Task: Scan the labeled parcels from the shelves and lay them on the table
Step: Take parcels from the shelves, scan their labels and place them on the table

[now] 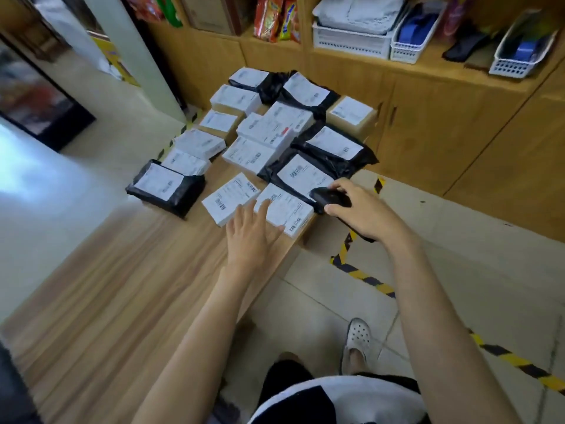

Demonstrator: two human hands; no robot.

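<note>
While right grip (363, 209) holds scanner (328, 197), left grip (250, 237) (flat) touches parcel (290, 209).

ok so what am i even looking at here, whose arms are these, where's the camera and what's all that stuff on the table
There is no machine here. This is one picture from a wide-angle camera worn on a person's head, looking down at their own bare arms. The left hand is open, fingers straight, with its fingertips at a white labelled parcel near the edge of the wooden table. The right hand grips a black handheld scanner just beside that parcel. The table carries many more, some white or brown boxes, some in black bags, each with a paper label. Behind stand wooden shelves with white baskets.
</note>
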